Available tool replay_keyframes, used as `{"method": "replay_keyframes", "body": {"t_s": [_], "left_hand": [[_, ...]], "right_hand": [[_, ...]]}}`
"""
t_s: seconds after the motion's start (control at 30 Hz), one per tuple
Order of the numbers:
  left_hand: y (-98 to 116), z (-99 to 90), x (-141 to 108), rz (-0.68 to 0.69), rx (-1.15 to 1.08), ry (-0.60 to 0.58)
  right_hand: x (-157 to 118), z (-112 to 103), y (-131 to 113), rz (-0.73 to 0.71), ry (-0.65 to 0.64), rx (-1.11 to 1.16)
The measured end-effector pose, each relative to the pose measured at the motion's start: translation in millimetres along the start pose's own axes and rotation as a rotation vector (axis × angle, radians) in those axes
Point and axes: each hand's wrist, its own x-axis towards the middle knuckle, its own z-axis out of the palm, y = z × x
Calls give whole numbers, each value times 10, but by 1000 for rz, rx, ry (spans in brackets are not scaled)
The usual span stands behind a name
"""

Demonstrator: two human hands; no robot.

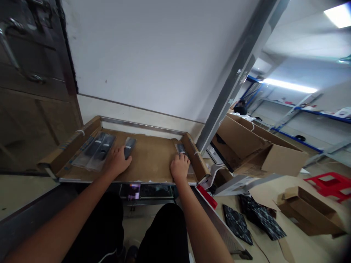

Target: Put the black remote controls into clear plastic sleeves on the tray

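On a cardboard-lined shelf (153, 160), my left hand (118, 161) curls its fingers at the edge of a dark flat item in a clear plastic bag (129, 144). Left of that hand lie more bagged dark items (100, 148), side by side and partly overlapping. Toward the shelf's right end, my right hand (180, 166) is closed over another bagged dark item (181, 148), whose far end sticks out beyond the fingers. The near part of this packet is mostly covered by the hand.
Cardboard side walls (196, 157) border the shelf. A metal door (33, 91) stands at left, a grey post (233, 80) at right. Beyond are a large open carton (241, 146), a smaller box (309, 212), a red stool (329, 184) and black patterned pieces (260, 217) on the floor.
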Motion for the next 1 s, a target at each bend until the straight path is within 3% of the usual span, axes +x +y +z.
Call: {"method": "replay_keyframes", "body": {"t_s": [0.13, 0.3, 0.47, 0.57, 0.67, 0.77, 0.87, 0.93, 1.0], "left_hand": [[-64, -26, 172, -92, -212, -37], [-240, -104, 400, -195, -394, -296], [-207, -88, 310, -51, -296, -150], [-110, -83, 240, 3, -275, -131], [-60, -71, 223, 85, -192, -106], [-74, -31, 234, 230, -84, -42], [-98, 8, 248, 261, -53, -26], [-101, 18, 252, 254, -46, -34], [-97, 16, 253, 254, -43, -40]], "right_hand": [[59, 12, -1, -97, -95, 87], [65, 48, 3, -120, -159, 151], [95, 7, 5, -89, -137, 182], [1, -56, -49, -57, -82, 279], [-435, -51, -227, -5, -14, 474], [-1175, 99, -535, -110, -18, 716], [-1789, 351, -887, -114, -271, 854], [-1942, 532, -1076, -87, -445, 830], [-1911, 715, -1196, -101, -557, 783]]}}
